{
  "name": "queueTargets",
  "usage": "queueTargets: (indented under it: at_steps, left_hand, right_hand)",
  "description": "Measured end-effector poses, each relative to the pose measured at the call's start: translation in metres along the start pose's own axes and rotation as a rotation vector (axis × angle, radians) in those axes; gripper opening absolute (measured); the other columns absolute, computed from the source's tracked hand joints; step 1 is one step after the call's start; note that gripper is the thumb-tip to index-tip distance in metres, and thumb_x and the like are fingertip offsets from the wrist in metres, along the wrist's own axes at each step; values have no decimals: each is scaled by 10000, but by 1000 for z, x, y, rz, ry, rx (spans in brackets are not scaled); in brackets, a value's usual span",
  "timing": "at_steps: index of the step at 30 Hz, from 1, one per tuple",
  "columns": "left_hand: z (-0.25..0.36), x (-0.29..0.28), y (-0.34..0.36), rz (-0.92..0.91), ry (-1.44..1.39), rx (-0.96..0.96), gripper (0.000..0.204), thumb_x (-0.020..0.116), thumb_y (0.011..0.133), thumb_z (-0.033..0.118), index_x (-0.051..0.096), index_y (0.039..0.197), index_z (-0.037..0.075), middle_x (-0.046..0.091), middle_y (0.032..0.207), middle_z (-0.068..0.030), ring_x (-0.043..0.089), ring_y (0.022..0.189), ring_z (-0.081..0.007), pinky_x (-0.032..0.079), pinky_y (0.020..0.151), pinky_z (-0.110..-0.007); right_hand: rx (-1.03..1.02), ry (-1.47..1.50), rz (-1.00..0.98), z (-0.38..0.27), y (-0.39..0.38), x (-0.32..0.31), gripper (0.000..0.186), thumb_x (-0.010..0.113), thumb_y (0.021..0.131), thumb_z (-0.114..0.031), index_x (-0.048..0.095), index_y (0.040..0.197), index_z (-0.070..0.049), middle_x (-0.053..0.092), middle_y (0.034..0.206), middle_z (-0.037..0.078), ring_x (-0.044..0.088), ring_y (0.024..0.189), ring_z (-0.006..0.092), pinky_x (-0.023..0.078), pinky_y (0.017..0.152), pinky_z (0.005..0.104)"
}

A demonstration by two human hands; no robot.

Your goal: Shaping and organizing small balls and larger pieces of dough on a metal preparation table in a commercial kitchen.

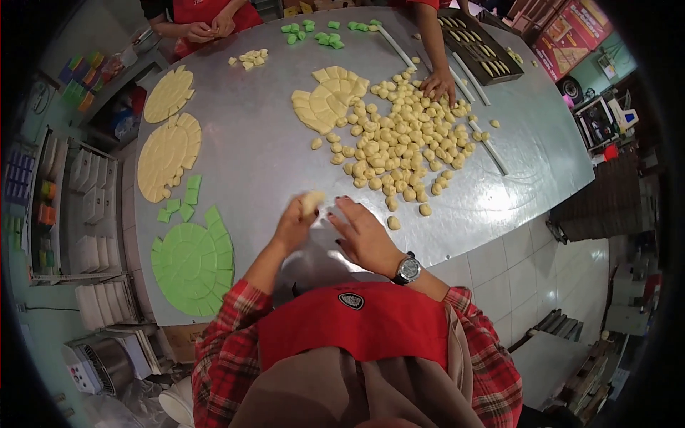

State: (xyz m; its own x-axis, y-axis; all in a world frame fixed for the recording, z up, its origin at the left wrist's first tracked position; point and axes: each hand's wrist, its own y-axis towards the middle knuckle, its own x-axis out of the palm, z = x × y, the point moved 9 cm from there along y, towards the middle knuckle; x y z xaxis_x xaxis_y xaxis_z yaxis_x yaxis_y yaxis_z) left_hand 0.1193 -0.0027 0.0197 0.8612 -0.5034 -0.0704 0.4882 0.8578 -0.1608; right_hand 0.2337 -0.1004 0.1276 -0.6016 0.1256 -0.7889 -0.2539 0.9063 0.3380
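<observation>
My left hand [295, 222] grips a pale yellow dough piece [311, 202], slightly blurred. Beside it on the right, my right hand [360, 232] has its fingers apart, with nothing visible in it. Both are over the steel table near its front edge. A large spread of small yellow dough balls [410, 143] lies beyond my right hand, next to a cut yellow dough sheet [325, 96]. To the left lie two scored yellow discs [171, 153], a scored green disc [191, 271] and green squares [191, 187].
A co-worker's hand [439, 85] touches the balls across the steel table [250, 143]; another person's hands [207, 30] are at the far left edge. White rods [489, 146], a tray of long dough pieces [474, 43] and green pieces [328, 39] lie there. Shelving [93, 185] stands left.
</observation>
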Motion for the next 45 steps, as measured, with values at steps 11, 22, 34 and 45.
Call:
queueTargets:
  at_steps: [11, 22, 34, 45]
  left_hand:
    - [6, 20, -69, -285, 293, -85, 167, 450, 970, 110, 571, 925, 4, 599, 762, -53, 534, 683, -129, 452, 644, -280]
    - [-14, 46, -75, -388, 19, -228, 234, 451, 982, 172, 603, 920, 5, 565, 733, -2, 471, 621, -73, 422, 583, -243]
    - [-14, 36, -61, -36, 1189, 359, 406, 514, 859, 85, 513, 1255, -6, 483, 1328, -200, 424, 1263, -360, 347, 1016, -518]
    - [7, 47, 37, 408, 1082, 446, 424, 589, 822, 130, 547, 1238, 62, 466, 1338, -189, 378, 1272, -404, 258, 1074, -521]
  right_hand:
    - [-11, -10, -315, -12, -7, 63, 272, 581, 814, -121, 515, 1048, 3, 567, 913, 116, 607, 787, 290, 524, 618, 364]
    - [150, 281, -313, 0, -29, 52, 311, 608, 850, -130, 499, 1118, -14, 614, 899, 179, 632, 810, 348, 519, 648, 401]
    - [949, -22, 132, 208, -207, -105, 336, 505, 791, -38, 555, 1123, -27, 616, 1029, 223, 603, 980, 363, 473, 836, 445]
    - [639, -569, 249, 289, -206, -139, 460, 536, 851, -150, 467, 1288, -26, 431, 1352, 223, 380, 1261, 409, 289, 1046, 552]
